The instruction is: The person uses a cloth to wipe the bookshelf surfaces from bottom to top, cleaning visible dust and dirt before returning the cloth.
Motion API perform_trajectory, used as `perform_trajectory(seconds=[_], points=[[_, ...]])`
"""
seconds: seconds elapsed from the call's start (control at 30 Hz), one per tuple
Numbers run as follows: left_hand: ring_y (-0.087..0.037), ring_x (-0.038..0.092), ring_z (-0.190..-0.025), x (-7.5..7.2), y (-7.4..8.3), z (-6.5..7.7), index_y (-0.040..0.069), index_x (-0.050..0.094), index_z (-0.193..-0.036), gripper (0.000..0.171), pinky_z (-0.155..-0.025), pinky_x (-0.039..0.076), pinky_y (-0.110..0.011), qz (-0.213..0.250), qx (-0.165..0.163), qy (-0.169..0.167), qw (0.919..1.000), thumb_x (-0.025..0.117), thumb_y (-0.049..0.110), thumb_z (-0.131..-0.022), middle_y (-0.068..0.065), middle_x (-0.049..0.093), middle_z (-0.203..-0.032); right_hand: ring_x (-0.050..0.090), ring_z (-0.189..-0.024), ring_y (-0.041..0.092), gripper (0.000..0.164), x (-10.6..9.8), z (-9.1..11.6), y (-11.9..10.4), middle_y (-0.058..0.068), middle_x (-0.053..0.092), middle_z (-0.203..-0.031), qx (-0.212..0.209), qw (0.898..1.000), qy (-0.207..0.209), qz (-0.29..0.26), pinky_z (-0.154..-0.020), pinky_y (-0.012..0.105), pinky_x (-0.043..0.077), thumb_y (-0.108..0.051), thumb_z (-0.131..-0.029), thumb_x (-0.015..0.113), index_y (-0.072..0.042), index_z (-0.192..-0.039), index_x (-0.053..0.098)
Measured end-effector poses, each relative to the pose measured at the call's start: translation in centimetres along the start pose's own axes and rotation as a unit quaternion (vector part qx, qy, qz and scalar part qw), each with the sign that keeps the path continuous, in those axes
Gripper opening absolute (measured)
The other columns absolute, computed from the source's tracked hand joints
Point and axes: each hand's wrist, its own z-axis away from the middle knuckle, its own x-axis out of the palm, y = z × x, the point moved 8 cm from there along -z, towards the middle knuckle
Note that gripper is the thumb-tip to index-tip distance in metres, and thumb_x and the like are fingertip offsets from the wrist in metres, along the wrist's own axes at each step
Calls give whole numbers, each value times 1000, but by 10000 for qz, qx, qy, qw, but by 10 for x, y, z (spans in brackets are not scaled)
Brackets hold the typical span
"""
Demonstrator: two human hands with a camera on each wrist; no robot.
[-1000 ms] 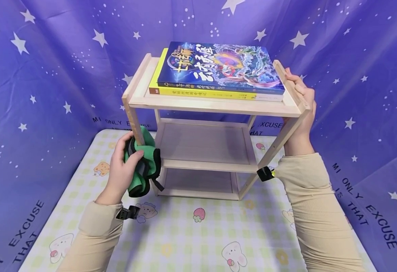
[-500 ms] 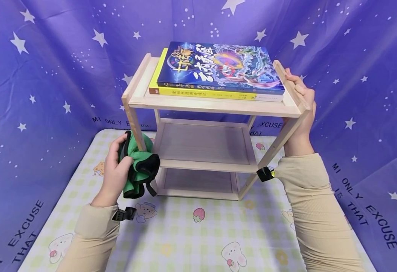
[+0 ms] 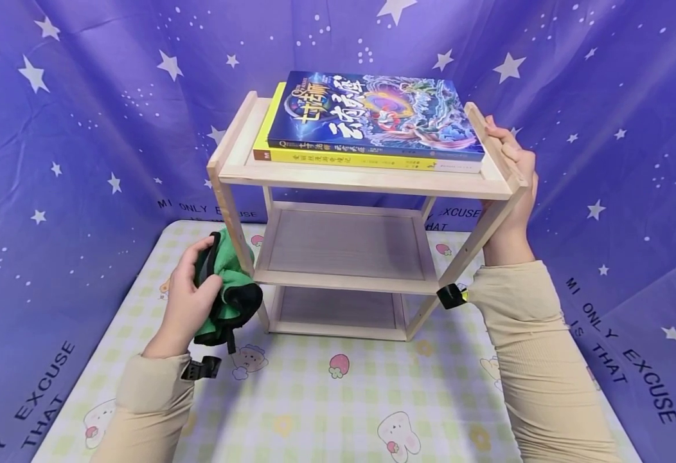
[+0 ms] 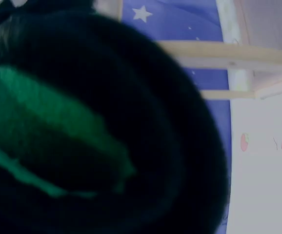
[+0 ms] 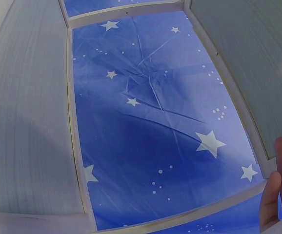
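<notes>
A three-tier wooden shelf (image 3: 338, 278) stands on the table. My left hand (image 3: 189, 292) grips a bunched green cloth (image 3: 231, 273) with black edging and a dangling black strap, beside the shelf's left front leg (image 3: 235, 222). In the left wrist view the cloth (image 4: 58, 126) fills most of the picture, and my left fingers are hidden. My right hand (image 3: 517, 186) holds the top of the shelf's right side, with fingers over the side rail. Two of those fingers (image 5: 281, 170) show at the shelf frame in the right wrist view.
On the top shelf lie a blue illustrated book (image 3: 378, 116) and, under it, a yellow book (image 3: 326, 157). A checked tablecloth (image 3: 315, 411) with cartoon prints covers the table. A purple star-printed curtain (image 3: 112, 128) hangs behind and at both sides.
My left hand has moved down and a little left with the green cloth, along the left front leg. The right hand, shelf and books stay where they were.
</notes>
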Motion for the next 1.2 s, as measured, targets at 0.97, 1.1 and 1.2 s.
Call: perform_trajectory(seconds=[0.97,1.1,1.2], points=[[-34,43,-117,37,-35,7,2,34,-147,67,-97,36,-46,-1014,-593,-909,9889,52,-3,-83,-25,37,-149,48,-139,25,44,-5,3,2,21,51,-146,292,9995,118,78,-111,28,40,-7,-101,31,-1,-92,74],[-36,43,-120,38,-39,9,4,31,-149,69,-99,37,-49,-1071,-781,-1007,9860,53,0,-84,-26,33,-152,46,-140,25,46,-2,3,3,22,47,-149,370,9993,70,-78,-112,27,39,-7,-101,29,0,-91,73],[-39,36,-137,39,-38,12,6,26,-154,68,-109,34,-57,-952,-971,-1214,9832,54,8,-91,-25,28,-157,46,-140,25,46,-1,2,4,23,46,-150,396,9991,31,-118,-112,27,39,-7,-101,28,-1,-91,72]])
